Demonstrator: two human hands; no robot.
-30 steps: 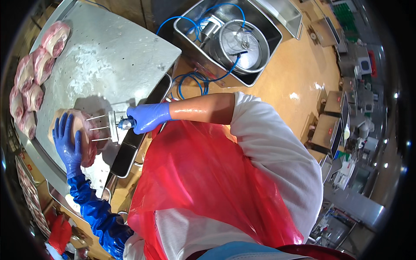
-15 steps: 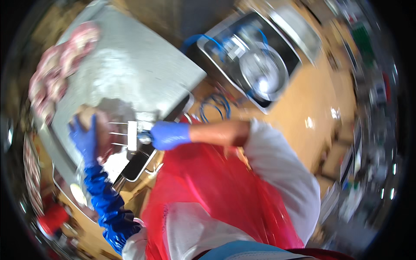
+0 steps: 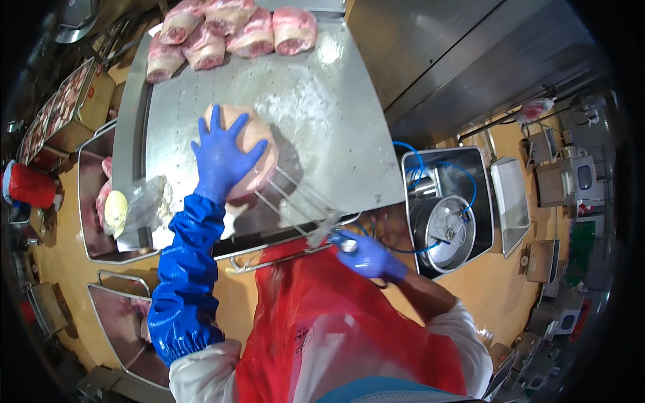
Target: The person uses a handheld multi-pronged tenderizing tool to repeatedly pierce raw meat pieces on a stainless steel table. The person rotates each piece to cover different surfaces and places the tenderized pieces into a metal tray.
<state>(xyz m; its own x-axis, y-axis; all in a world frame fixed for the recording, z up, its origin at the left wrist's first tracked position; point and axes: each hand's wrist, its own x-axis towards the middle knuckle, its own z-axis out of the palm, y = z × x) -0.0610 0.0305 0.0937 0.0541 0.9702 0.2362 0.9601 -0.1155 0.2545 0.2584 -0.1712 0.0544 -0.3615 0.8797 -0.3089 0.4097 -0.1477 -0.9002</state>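
Blue-gloved left hand [image 3: 225, 161] spread flat atop the pale meat [image 3: 263, 170] on the table [image 3: 356, 134]; right hand [image 3: 365, 255] curled round a needled tool [image 3: 324, 232], near-right of it (tips at its edge, can't tell if they're in).

meat [image 3: 259, 175] on table [image 3: 342, 151], other pieces [image 3: 250, 35] behind, pot [image 3: 421, 225] in tub [image 3: 484, 183] at right

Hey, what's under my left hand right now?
A big piece of meat, showing around your spread fingers, with the metal table below it. Your left hand covers part of its top; its underside is hidden too.
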